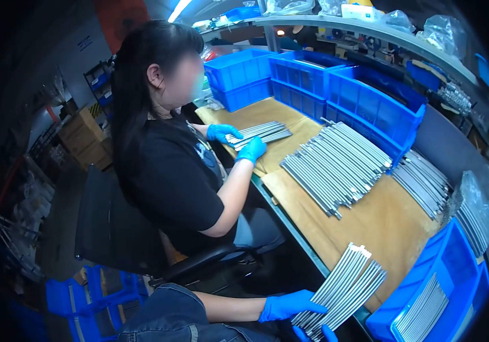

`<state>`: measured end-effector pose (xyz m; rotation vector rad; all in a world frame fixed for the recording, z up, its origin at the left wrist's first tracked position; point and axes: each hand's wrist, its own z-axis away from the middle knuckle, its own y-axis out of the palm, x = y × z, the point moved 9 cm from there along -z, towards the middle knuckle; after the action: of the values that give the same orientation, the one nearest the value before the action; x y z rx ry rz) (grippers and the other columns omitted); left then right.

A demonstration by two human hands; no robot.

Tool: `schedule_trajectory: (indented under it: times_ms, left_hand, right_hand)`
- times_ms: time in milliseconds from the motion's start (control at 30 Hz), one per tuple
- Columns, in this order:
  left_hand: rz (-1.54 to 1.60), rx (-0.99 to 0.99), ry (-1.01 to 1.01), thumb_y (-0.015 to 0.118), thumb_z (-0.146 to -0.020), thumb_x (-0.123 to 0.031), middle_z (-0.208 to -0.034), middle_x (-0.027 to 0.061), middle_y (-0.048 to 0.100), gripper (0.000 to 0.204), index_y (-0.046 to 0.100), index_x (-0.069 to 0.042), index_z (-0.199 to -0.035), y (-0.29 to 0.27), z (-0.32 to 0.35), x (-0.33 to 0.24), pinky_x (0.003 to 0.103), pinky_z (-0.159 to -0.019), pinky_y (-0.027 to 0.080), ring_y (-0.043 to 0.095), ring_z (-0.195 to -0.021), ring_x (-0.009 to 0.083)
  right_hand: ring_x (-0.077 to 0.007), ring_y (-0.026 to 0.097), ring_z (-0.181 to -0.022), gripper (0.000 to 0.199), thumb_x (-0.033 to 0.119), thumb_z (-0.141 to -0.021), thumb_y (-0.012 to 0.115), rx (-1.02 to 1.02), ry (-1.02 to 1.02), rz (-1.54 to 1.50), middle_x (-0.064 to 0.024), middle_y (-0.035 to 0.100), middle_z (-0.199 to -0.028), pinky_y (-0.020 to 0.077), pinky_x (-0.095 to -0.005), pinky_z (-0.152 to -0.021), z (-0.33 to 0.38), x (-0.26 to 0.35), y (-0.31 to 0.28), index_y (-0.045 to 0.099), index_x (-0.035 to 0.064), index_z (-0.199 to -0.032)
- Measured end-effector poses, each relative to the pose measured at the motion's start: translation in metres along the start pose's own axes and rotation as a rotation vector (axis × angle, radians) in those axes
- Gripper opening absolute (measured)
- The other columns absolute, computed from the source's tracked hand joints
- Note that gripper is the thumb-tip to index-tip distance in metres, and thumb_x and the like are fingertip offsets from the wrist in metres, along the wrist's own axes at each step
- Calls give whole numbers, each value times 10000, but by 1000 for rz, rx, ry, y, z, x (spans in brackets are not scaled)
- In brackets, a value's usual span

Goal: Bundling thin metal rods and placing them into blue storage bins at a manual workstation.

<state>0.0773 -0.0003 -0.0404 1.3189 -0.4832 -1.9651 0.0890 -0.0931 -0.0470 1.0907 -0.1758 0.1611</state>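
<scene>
My left hand (292, 305), in a blue glove, is closed round a fanned bundle of thin metal rods (350, 279) over the table's near edge. At the lower edge of the picture, blue-gloved fingers of my right hand (329, 334) grip the near end of the same bundle; the rest of that hand is cut off. To the right of the bundle stands a blue bin (378, 322) with more rods (424, 310) lying inside. Farther along the table, a wide row of similar rods (338, 165) lies side by side on brown covering (401, 222).
A co-worker in a black top (164, 165) sits at the left, blue-gloved hands holding rods (261, 134). Stacked blue bins (370, 108) line the table's back. More rods (424, 182) lie at the right, near a plastic bag (475, 196). Blue trays (93, 296) are low at left.
</scene>
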Motion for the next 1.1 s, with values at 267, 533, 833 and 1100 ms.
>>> schedule_trajectory:
  times_ms: [267,533,833,1100]
  left_hand:
    - [14,-31,-46,676,-816,-220,-968,63,660,349,611,-16,-1092,-6,-3,7,247,-760,492,619,-845,119]
    - [-41,-70,-80,663,-829,-216,-1042,101,647,391,592,22,-1130,-10,-2,4,249,-796,488,625,-890,149]
    - [0,-195,-163,629,-853,-199,-1029,119,650,362,584,27,-1131,-21,-2,7,278,-819,496,632,-926,171]
    - [27,-190,-184,608,-869,-208,-1072,119,635,383,556,24,-1170,-21,4,6,290,-840,489,628,-944,178]
  right_hand:
    - [-306,445,-1192,499,216,-868,525,-152,4,-109,-192,484,-1260,333,-463,-1059,6,-7,-19,410,-52,-1274]
    - [-321,423,-1227,527,211,-859,550,-70,-50,20,-186,449,-1313,327,-466,-1055,-4,8,3,395,-26,-1303]
    - [-366,434,-1212,606,90,-839,548,-23,3,51,-211,415,-1325,356,-553,-1012,-7,14,5,275,17,-1375]
    - [-336,432,-1222,578,81,-867,525,32,30,17,-194,417,-1331,364,-523,-1019,-5,8,4,269,1,-1378]
